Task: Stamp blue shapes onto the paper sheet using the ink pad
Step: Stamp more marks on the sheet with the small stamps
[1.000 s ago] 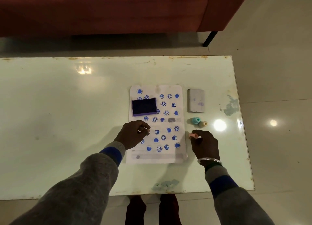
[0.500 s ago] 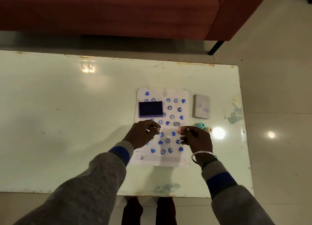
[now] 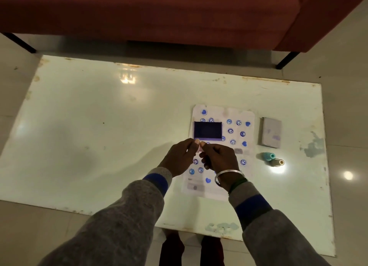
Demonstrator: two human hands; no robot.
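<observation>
A white paper sheet (image 3: 246,117) with several blue stamped hearts and faces lies on the table's right half. An open dark-blue ink pad (image 3: 207,130) rests on the sheet's upper left. My left hand (image 3: 180,158) and my right hand (image 3: 218,159) meet above the sheet, just below the ink pad. Both pinch a small pink stamp (image 3: 200,148) between their fingertips; most of it is hidden by fingers.
The ink pad's grey lid (image 3: 271,134) lies right of the sheet. A teal stamp (image 3: 268,156) and a beige stamp (image 3: 277,162) lie below it. The glossy white table (image 3: 99,126) has worn edges. A red sofa (image 3: 159,14) stands beyond it.
My right hand carried the pink stamp from the table right of the sheet leftward to meet my left hand. The camera view shifted, so the sheet now appears further right.
</observation>
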